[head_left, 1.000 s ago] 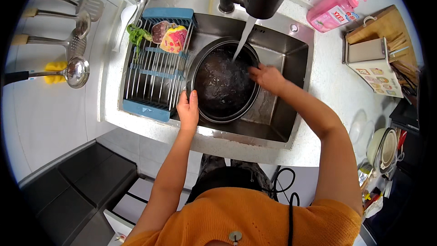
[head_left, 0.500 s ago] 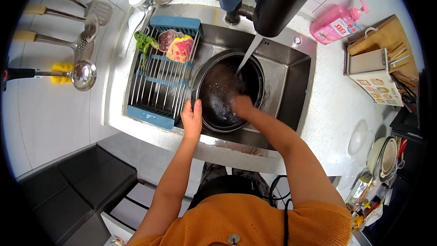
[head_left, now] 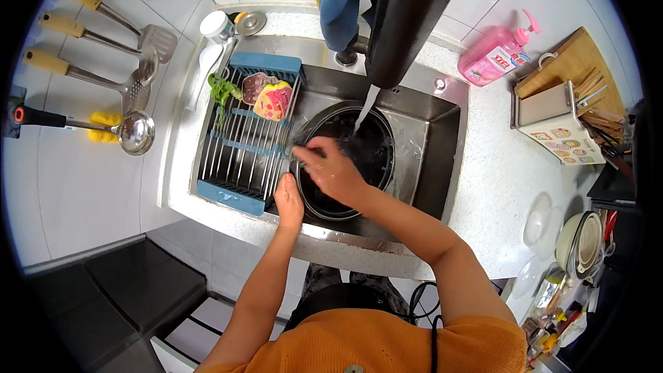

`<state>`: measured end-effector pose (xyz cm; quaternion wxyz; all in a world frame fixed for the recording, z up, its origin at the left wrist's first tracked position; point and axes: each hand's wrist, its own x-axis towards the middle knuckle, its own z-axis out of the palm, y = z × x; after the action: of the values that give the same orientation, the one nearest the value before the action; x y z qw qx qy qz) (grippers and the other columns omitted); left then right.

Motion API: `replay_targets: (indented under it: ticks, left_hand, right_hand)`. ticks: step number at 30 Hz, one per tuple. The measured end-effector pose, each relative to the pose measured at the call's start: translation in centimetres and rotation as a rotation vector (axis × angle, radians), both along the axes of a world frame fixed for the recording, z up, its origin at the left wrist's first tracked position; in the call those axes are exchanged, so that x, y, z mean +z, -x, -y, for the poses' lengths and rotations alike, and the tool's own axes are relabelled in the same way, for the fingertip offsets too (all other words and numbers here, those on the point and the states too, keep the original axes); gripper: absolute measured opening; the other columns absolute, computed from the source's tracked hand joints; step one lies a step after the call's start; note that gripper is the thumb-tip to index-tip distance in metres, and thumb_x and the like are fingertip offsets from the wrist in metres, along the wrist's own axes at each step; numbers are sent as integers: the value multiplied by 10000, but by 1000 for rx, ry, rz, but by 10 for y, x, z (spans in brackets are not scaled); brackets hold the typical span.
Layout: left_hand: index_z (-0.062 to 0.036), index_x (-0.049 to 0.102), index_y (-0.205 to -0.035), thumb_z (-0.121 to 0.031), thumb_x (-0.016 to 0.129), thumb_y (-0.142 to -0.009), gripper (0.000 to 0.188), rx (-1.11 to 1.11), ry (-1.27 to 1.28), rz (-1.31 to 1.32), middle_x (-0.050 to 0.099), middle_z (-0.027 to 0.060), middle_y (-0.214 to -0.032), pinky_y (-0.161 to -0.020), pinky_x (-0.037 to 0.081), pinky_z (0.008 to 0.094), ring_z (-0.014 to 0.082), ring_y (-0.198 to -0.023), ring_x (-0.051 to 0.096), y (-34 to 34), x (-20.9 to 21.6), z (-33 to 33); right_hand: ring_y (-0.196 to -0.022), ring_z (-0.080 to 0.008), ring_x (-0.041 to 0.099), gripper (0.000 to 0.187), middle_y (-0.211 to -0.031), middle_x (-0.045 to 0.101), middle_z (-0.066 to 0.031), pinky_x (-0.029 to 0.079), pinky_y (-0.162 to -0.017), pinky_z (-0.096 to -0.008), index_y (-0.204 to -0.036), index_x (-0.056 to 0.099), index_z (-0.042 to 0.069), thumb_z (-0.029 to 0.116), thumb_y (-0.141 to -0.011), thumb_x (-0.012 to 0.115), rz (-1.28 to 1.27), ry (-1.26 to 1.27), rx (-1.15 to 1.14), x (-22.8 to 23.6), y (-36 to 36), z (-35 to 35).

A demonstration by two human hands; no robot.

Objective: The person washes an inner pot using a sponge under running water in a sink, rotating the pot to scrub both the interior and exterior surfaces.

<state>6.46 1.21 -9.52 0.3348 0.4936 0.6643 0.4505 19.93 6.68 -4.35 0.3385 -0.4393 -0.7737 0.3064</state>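
A round black pot [head_left: 376, 159] sits in the steel sink [head_left: 431, 124], with water from the tap [head_left: 407, 27] running into it. My left hand [head_left: 289, 202] grips the pot's near left rim, thumb up. Above the pot's left side is my right hand [head_left: 335, 174], its fingers bent and partly smeared by motion. Something dark and greyish shows at its fingers, too blurred to name.
Left of the pot, a blue-ended draining rack [head_left: 238, 141] holds green leaves [head_left: 222, 90] and colourful sponges [head_left: 271, 99]. Ladles and spatulas [head_left: 135, 131] hang on the left wall. A pink pump bottle [head_left: 494, 55] and a chopstick holder [head_left: 552, 117] stand right.
My right hand has moved from inside the pot up and left to its left rim. My left hand stays at the rim. The whole view has shifted slightly.
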Motion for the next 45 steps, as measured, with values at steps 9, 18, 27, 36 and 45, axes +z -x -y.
replay_targets:
  ticks: [9,18,27,36,45]
  left_hand:
    - [6,385,-658,-214,327,-927,352,24,-52,-52,263,92,-543,-452,274,321,156,-510,274,1,-5,-1]
    - [7,368,-656,-224,333,-925,357,30,-91,-87,270,103,-550,-462,283,329,166,-510,273,-6,-3,0]
    - [10,390,-660,-200,356,-916,333,-76,52,-61,309,69,-544,-484,304,305,132,-536,300,-9,11,17]
    - [4,512,-886,-327,460,-871,335,-166,166,-68,533,79,-801,-675,399,264,132,-719,479,14,41,-46]
    - [39,517,-911,-137,628,-677,313,-361,427,-39,585,118,-803,-686,433,286,183,-737,554,10,7,-131]
  right_hand:
    - [-919,-318,540,345,-1164,458,-84,473,-700,-406,-1124,440,161,163,-780,476,196,91,-282,-21,-36,-70]
    - [-788,-368,575,482,-906,568,-218,455,-680,-442,-1137,369,12,327,-804,520,426,662,-663,-109,-123,16]
    - [-766,-278,592,572,-881,594,-152,469,-674,-338,-1020,447,8,225,-578,737,-84,952,-737,-157,-132,40]
    - [-911,-244,552,526,-964,587,-110,409,-814,-303,-1079,474,72,85,-594,679,82,789,-458,-127,-133,-24]
    - [-904,-320,539,485,-1058,506,-128,435,-785,-369,-1095,472,99,187,-665,679,249,342,-359,-115,-127,-50]
